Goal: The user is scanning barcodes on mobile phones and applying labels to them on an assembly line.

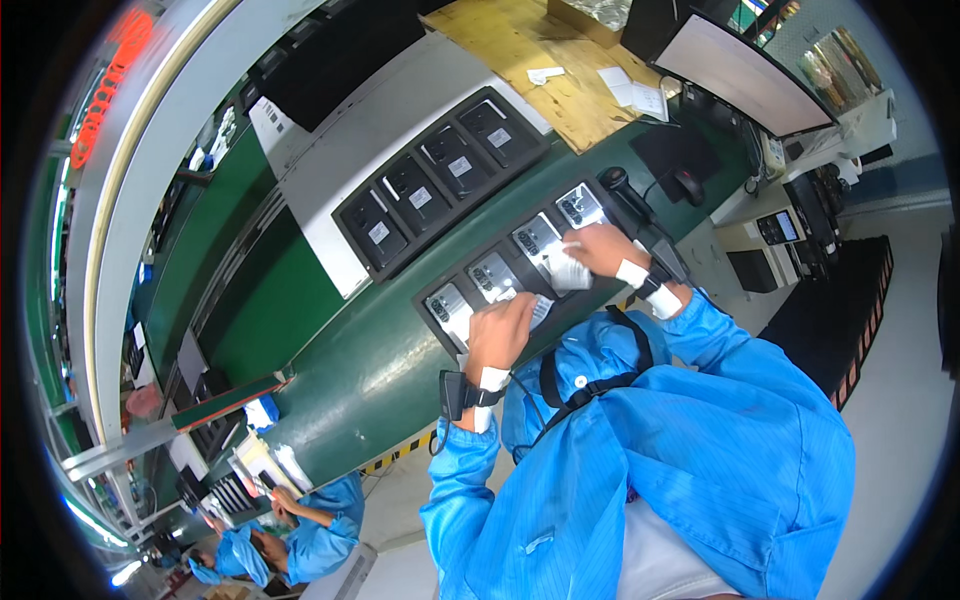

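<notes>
Side by side in a dark tray (437, 338) lie several shiny silver phone-like devices (491, 277), each with a cluster of dark round lenses at its far end. My left hand (499, 335) is over the tray's near left part, its fingers curled together. A small whitish striped piece (541, 311) shows beside its fingertips; whether the fingers grip it is hidden. My right hand (598, 250) is closed on a white, cloth-like piece (571, 274), somewhat blurred, over the near end of another silver device (537, 236). Bands and dark boxes are strapped at both wrists.
Beyond my tray, a second dark tray (362, 262) holds several black devices with white labels. A handheld scanner (627, 187), a mouse (688, 186) and a monitor (742, 74) stand to the right. Co-workers in blue (325, 530) sit at the lower left.
</notes>
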Demonstrator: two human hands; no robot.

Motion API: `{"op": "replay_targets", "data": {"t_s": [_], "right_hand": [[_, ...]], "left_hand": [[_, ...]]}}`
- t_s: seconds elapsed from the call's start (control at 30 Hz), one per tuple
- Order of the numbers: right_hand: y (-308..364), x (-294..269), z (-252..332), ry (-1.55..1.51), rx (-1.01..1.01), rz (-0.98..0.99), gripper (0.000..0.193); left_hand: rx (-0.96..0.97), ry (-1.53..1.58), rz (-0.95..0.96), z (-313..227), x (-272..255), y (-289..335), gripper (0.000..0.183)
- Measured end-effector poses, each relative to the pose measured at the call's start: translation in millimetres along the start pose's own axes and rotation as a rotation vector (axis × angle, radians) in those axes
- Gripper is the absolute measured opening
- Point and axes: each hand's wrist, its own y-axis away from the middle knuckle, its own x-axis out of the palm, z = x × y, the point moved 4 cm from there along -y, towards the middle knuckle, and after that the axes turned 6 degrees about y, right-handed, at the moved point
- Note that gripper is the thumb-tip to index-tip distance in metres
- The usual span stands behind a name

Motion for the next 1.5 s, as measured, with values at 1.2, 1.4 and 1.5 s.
{"op": "replay_targets", "data": {"t_s": [1.2, 1.4, 1.5], "right_hand": [[-26.9, 112.7, 83.9, 0.066, -0.086, -0.294, 0.049], [43.2, 115.5, 93.2, -0.634, -0.065, 0.138, 0.034], [63.0, 127.2, 101.3, -0.423, -0.051, 0.352, 0.028]], "left_hand": [[0.171, 0.176, -0.043, 74.5, 15.0, 68.3, 0.014], [-0.089, 0.443, -0.156, 92.4, 34.2, 98.1, 0.014], [-0.187, 0.625, -0.202, 100.1, 49.3, 102.7, 0.013]]}}
